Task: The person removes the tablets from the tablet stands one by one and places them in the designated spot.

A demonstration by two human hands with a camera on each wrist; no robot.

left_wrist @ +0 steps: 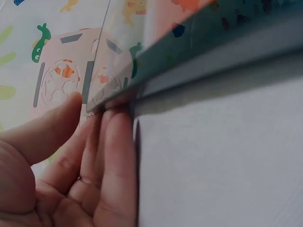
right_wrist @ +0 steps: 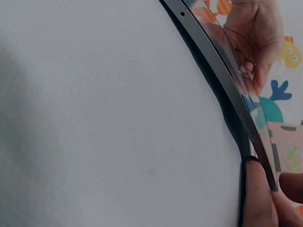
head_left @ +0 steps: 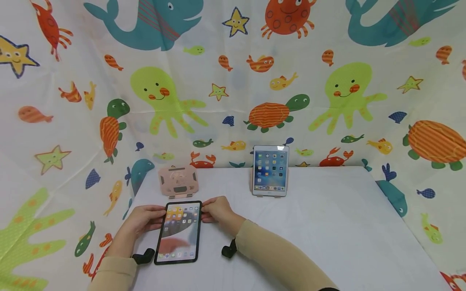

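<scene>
A black-framed tablet [head_left: 179,232] with a lit home screen lies at the left of the white table, one short side toward the person. My left hand [head_left: 147,218] holds its left edge near the far corner; in the left wrist view, fingers [left_wrist: 116,165] reach under the tablet's rim while the thumb stays above. At the opposite edge, my right hand [head_left: 219,212] grips near the other far corner. The right wrist view has a fingertip [right_wrist: 258,189] beneath the tablet's dark side [right_wrist: 218,71]. Just beyond the tablet stands a pink tablet holder [head_left: 178,178].
A smaller white tablet [head_left: 270,171], its screen lit, stands propped at the back middle of the table [head_left: 327,226]. Behind and at the sides hangs a curtain [head_left: 225,117] printed with sea animals. Black wrist devices [head_left: 229,249] sit at both sleeves.
</scene>
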